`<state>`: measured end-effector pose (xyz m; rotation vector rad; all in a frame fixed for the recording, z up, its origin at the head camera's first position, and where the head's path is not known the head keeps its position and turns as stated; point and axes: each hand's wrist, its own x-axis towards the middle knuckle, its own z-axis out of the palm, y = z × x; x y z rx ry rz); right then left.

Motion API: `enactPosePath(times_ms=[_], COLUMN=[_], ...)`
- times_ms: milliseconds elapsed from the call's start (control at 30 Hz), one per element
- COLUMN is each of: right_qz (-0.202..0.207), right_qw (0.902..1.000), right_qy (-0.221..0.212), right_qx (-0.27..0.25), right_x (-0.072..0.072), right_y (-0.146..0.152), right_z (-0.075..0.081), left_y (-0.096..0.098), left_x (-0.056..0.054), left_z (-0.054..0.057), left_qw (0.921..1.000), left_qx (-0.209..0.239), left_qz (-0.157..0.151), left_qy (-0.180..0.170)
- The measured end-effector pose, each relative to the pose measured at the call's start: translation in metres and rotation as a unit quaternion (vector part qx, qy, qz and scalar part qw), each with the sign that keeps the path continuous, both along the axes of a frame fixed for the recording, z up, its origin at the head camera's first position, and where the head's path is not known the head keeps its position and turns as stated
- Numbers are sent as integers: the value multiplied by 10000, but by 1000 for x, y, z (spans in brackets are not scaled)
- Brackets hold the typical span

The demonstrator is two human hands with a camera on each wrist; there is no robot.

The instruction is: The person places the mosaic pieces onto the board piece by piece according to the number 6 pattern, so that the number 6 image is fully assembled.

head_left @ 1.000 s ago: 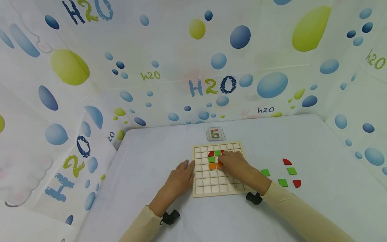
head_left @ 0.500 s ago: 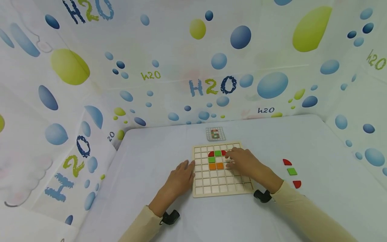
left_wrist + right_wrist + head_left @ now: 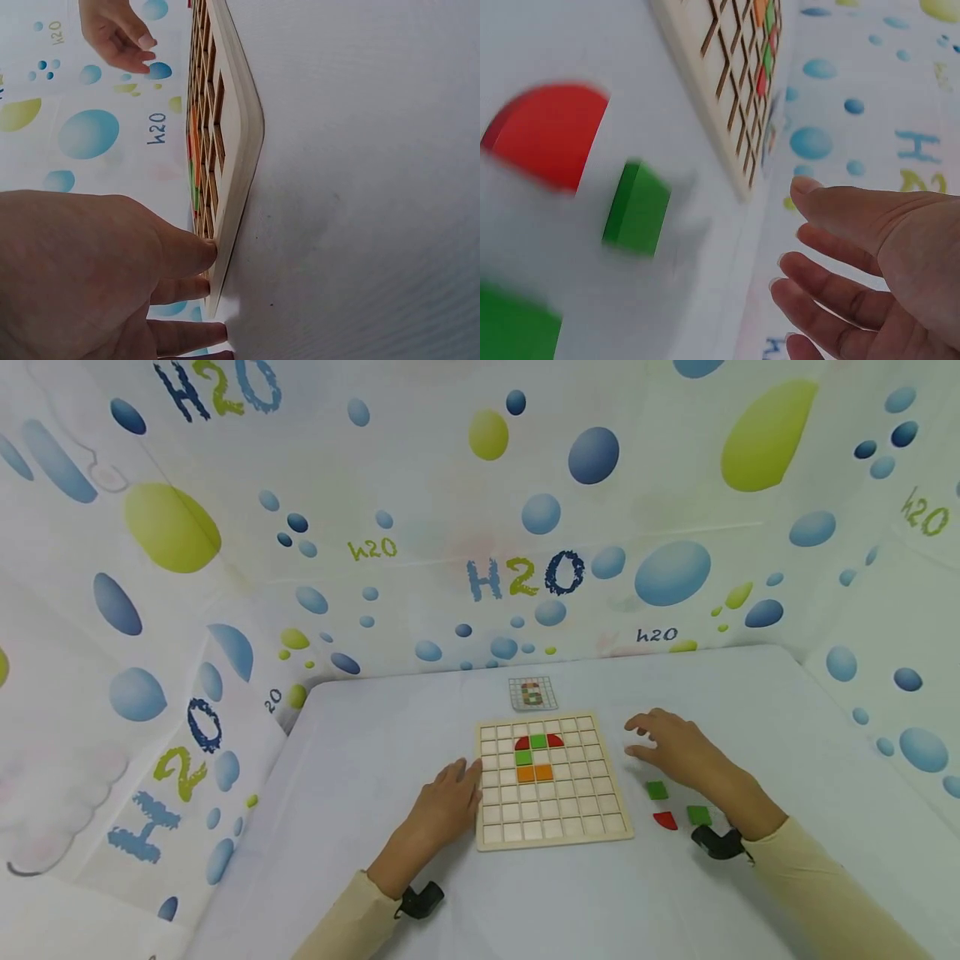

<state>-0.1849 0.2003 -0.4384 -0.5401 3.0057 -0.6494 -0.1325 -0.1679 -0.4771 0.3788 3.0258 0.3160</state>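
My left hand (image 3: 444, 806) rests at the left edge of a wooden grid board (image 3: 555, 832). In the left wrist view the thumb (image 3: 187, 251) touches the board's rim, with fairly straight fingers. On the board lie two red quarter-circle tiles, one of them (image 3: 555, 741) at the upper right, two green square tiles, one of them (image 3: 523, 757) at the left, and two orange tiles (image 3: 534, 773) side by side. My right hand (image 3: 678, 750) hovers right of the board, fingers loosely bent, holding nothing. Below it lie a green tile (image 3: 657, 790), a red quarter-circle (image 3: 665, 820) and another green tile (image 3: 699, 815).
A small pattern card (image 3: 532, 693) lies behind the board, printed with a coloured grid figure. A white cloth covers the table (image 3: 337, 760), and a bubble-patterned sheet (image 3: 420, 468) hangs behind. The right forearm covers the spot where other loose tiles lay.
My right hand has lifted off the board and moved right, over the loose tiles. The red corner tile and the right orange tile are now uncovered. My left hand stays put.
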Motion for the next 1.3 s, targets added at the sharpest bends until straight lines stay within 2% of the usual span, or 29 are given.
enactPosePath(times_ms=[267, 633, 933, 1300], right_qz=[-468, -582, -654, -586], right_qw=[9982, 9945, 9934, 9944], right_qy=[-356, -823, -888, -799], right_qx=[-118, -273, -322, -362], right_x=[4, 5, 10, 6], right_y=[46, 97, 111, 109], right_z=[-2, -23, -28, -38], left_y=[0, 0, 1, 1], left_x=[0, -1, -1, 0], left_z=[0, 0, 1, 1], left_qw=[10000, 9999, 10000, 9999], left_qx=[84, 74, 31, 17], left_qz=[22, 30, 24, 49], left_qy=[-47, -110, -61, -95])
